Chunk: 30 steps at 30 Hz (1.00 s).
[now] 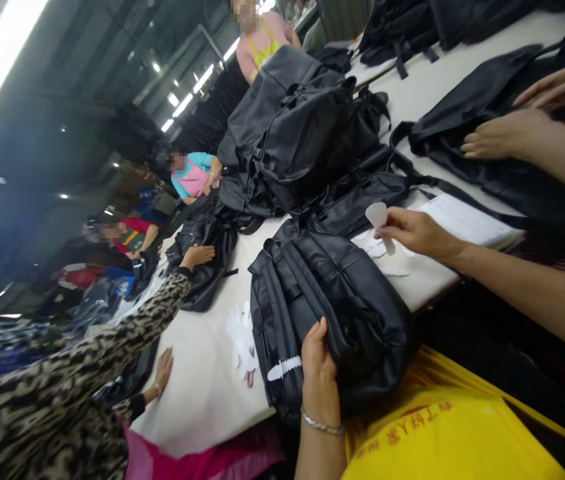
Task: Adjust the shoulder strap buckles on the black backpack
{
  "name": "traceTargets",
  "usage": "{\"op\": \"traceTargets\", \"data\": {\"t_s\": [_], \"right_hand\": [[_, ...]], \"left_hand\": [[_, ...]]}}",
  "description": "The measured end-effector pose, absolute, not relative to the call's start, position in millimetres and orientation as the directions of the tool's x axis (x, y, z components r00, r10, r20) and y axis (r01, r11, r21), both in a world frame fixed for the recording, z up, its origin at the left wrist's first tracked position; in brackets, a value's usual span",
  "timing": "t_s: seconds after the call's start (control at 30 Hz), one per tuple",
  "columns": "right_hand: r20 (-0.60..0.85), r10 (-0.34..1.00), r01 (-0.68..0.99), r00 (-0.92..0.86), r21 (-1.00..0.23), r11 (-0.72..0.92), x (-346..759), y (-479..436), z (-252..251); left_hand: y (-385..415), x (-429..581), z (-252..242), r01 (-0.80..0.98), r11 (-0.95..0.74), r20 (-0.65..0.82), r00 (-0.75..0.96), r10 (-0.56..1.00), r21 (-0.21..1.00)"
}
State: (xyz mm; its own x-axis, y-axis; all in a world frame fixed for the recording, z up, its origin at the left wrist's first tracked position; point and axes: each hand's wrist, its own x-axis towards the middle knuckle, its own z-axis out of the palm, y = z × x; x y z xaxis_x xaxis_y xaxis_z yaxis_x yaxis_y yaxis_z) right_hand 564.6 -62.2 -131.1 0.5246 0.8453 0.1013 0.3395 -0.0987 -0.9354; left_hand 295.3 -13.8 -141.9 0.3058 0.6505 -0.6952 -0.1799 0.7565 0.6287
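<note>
A black backpack (362,287) lies in front of me on the pale table, its shoulder straps facing up. My left hand (319,363), with a silver bracelet at the wrist, grips its near side; the thumb is on top and some fingers are hidden. Beside that hand, a white strip with a notched edge (285,368) lies across a strap. Above the far right corner of the backpack, my right hand (407,230) pinches a white round-ended strip (376,215) between thumb and fingers.
White cut pieces (243,337) lie left of the backpack. A paper stack (467,220) is at right. Black bags (292,127) are heaped behind. A co-worker in leopard-print sleeves (152,303) reaches in from the left; another person's hands (512,133) press a black bag at right.
</note>
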Motion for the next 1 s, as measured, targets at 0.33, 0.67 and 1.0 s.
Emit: {"op": "traceTargets", "data": {"t_s": [0.33, 0.67, 1.0], "right_hand": [[-0.528, 0.838, 0.361, -0.139, -0.815, -0.454, 450, -59, -119], [-0.491, 0.868, 0.004, 0.070, -0.870, -0.492, 408, -1, -130], [-0.464, 0.876, -0.317, -0.134, -0.817, -0.481, 391, -29, -154]], "left_hand": [[5, 272, -118, -0.284, 0.863, -0.744, 0.437, 0.505, 0.418], [11, 267, -119, -0.200, 0.841, -0.765, 0.351, 0.540, 0.502], [0, 255, -166, -0.094, 0.572, -0.568, 0.067, 0.820, 0.815]]}}
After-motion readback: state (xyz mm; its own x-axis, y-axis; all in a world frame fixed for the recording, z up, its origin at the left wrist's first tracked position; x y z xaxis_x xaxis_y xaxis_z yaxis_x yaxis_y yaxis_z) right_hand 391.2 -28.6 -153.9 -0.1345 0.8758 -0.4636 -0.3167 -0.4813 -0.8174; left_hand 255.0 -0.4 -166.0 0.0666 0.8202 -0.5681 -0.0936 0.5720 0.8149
